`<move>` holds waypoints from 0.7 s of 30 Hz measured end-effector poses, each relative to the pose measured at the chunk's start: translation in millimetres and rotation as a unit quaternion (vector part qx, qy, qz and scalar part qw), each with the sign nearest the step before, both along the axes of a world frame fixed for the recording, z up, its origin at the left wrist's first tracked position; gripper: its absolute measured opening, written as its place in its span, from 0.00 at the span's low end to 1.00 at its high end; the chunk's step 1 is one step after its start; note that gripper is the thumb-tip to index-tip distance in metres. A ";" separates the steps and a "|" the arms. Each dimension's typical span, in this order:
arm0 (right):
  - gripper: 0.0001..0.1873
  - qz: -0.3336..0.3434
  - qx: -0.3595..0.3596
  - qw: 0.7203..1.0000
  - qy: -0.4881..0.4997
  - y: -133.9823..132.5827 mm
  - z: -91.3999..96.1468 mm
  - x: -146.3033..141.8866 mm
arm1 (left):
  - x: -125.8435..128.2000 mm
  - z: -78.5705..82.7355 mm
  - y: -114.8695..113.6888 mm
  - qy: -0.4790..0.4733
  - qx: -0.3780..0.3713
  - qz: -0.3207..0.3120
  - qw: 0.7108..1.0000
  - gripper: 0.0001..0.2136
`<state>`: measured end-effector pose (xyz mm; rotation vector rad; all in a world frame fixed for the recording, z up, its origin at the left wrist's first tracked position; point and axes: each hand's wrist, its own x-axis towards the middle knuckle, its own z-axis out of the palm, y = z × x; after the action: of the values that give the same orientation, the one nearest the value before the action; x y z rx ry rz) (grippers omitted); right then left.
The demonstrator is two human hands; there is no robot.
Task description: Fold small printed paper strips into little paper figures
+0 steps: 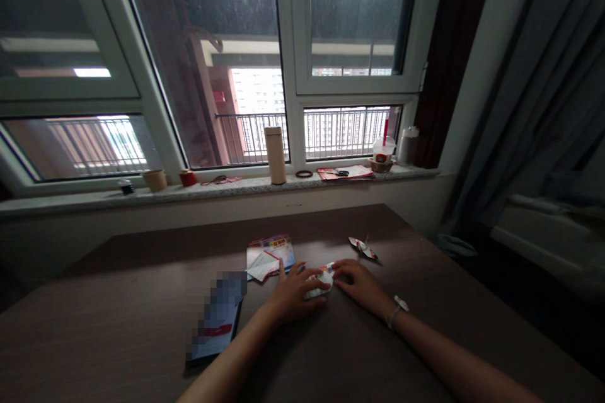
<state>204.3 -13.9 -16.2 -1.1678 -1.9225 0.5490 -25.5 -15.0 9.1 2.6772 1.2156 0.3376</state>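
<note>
A small piece of folded printed paper [324, 278] lies on the table between my two hands, partly hidden by fingers. My left hand [297, 293] rests over its left side, with thumb and fingers closed about it. Thumb and fingertips of my right hand [360, 283] pinch its right edge; a bracelet [397, 308] circles that wrist. Beyond my right hand sits a folded paper figure [365, 249], with pointed ends like a paper crane. Past my left hand lie a colourful printed sheet [283, 244] and a white, red-edged paper [263, 266] on top of it.
A phone or tablet [220, 321], its screen blurred, lies left of my left forearm on the brown table [118, 302]. Along the windowsill [236, 189] stand a beige flask [275, 156], a cup with a red straw [384, 150], scissors [341, 172] on papers and small pots.
</note>
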 end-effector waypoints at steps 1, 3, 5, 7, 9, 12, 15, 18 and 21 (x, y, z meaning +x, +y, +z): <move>0.05 0.002 0.001 1.000 -0.003 -0.5 0.3 -0.2 | -0.2 0.4 -0.3 0.003 0.005 -0.002 1.000 0.15; 0.06 0.007 0.006 1.000 -0.009 -1.8 1.1 -1.0 | -0.5 1.4 -1.3 0.007 0.011 -0.007 1.000 0.16; 0.06 0.012 0.011 1.000 -0.015 -3.9 2.2 -1.7 | -0.9 2.6 -2.3 0.010 0.010 -0.010 1.000 0.16; 0.07 0.016 0.014 1.000 -0.023 -6.5 3.4 -1.7 | -1.2 3.6 -2.9 0.010 0.004 -0.009 1.000 0.16; 0.08 0.017 0.012 0.999 -0.032 -9.1 4.5 -0.9 | -1.4 4.2 -2.9 0.010 -0.005 -0.006 1.000 0.16; 0.08 0.006 0.005 0.999 -0.039 -11.9 6.2 0.6 | -1.6 4.0 -2.1 0.011 -0.018 -0.005 1.000 0.17; 0.08 -0.004 0.006 0.999 -0.045 -13.5 8.3 0.8 | -1.5 3.4 -1.6 0.009 -0.023 -0.003 1.000 0.16; 0.08 -0.012 0.011 0.997 -0.071 -15.5 11.1 0.0 | -0.9 3.7 -1.8 0.006 -0.018 -0.004 1.000 0.16; 0.08 -0.038 0.020 0.994 -0.104 -18.8 14.1 -1.1 | -0.2 4.5 -2.1 0.006 -0.016 -0.003 1.000 0.16</move>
<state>203.2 -32.7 -2.2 -1.3090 -2.0432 0.3580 -25.7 -17.1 13.6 2.6580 1.2055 0.2998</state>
